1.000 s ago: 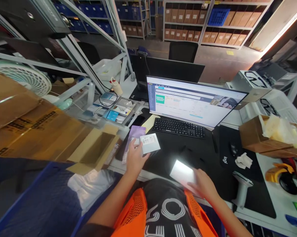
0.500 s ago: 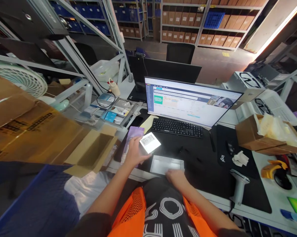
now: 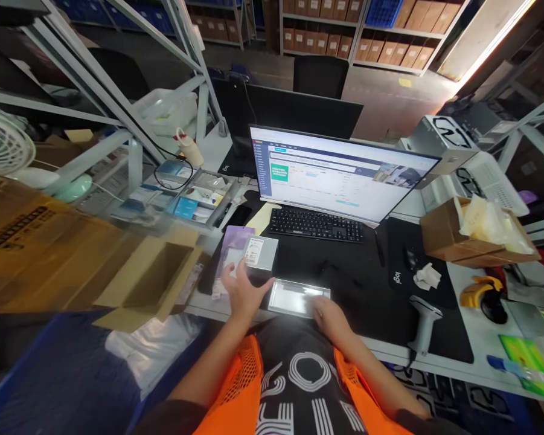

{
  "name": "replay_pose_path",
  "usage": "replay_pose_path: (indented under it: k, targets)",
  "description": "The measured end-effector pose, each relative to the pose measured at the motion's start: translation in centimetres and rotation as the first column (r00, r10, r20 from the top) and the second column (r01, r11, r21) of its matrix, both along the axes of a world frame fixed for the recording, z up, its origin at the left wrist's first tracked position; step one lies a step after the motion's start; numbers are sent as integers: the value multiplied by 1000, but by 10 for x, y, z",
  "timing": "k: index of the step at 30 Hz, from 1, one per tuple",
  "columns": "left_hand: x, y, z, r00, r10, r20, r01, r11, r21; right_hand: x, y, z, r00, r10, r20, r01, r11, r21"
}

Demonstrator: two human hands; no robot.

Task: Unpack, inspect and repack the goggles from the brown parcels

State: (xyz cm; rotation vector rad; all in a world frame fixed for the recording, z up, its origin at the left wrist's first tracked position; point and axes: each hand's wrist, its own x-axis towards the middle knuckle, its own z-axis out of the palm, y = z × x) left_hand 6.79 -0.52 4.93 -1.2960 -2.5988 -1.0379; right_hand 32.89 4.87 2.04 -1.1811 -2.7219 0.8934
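Note:
My left hand (image 3: 243, 291) rests on the black desk mat (image 3: 353, 284), fingers curled against a small grey box with a white label (image 3: 259, 255). A purple packet (image 3: 230, 254) lies just left of that box. My right hand (image 3: 330, 318) holds the near edge of a shallow white open box (image 3: 296, 296) that sits flat on the mat, right beside the grey box. Both hands are at the desk's front edge, in front of the keyboard (image 3: 316, 225).
A lit monitor (image 3: 339, 172) stands behind the keyboard. An open cardboard box (image 3: 149, 281) sits left, a tray of small items (image 3: 194, 202) behind it. Right: a mouse (image 3: 410, 258), crumpled tissue (image 3: 426, 277), barcode scanner (image 3: 423, 323), tape dispenser (image 3: 480, 297), a carton with plastic bags (image 3: 473, 232).
My right hand brought the white box from the right to the mat's front middle and set it flat. My left hand lowered the labelled grey box onto the mat.

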Motion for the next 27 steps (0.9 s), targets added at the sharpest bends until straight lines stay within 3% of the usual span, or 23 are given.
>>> replay_pose_path:
  k: [3, 5, 7, 9, 11, 14, 17, 19, 21, 24, 27]
  targets:
    - [-2, -18, -13, 973, -116, -201, 130, 990, 58, -6, 3, -3, 999, -51, -19, 51, 999, 16]
    - [-1, -33, -24, 904, -305, -299, 335, 941, 51, -14, 6, -5, 1000, -10, -1, 10, 1000, 2]
    - [2, -45, -34, 772, -564, -293, 578, 815, -44, -21, 8, -5, 997, 73, 20, -72, 997, -27]
    - [4, -52, -40, 642, -736, -215, 724, 674, -144, -26, 9, -4, 989, 148, 25, -147, 988, -52]
    - [4, -55, -42, 599, -787, -149, 760, 617, -206, -25, 9, 0, 981, 194, 17, -192, 980, -58]
    - [2, -56, -41, 616, -782, -94, 742, 617, -264, -9, 13, 7, 987, 157, -17, -157, 987, -15]
    - [2, -57, -40, 626, -778, -52, 732, 610, -304, 21, 26, 11, 986, -71, -151, 92, 987, 133]
    - [4, -56, -40, 617, -786, -32, 739, 593, -320, 42, 38, 7, 955, -227, -189, 268, 937, 226]
    - [8, -51, -42, 604, -797, -18, 748, 575, -332, 59, 49, 0, 950, -304, -79, 313, 906, 283]
    - [16, -41, -48, 603, -798, -9, 747, 568, -346, 73, 60, -13, 937, -315, 153, 260, 919, 298]
    - [24, -33, -58, 598, -802, 5, 748, 556, -363, 76, 67, -21, 922, -326, 207, 264, 924, 278]
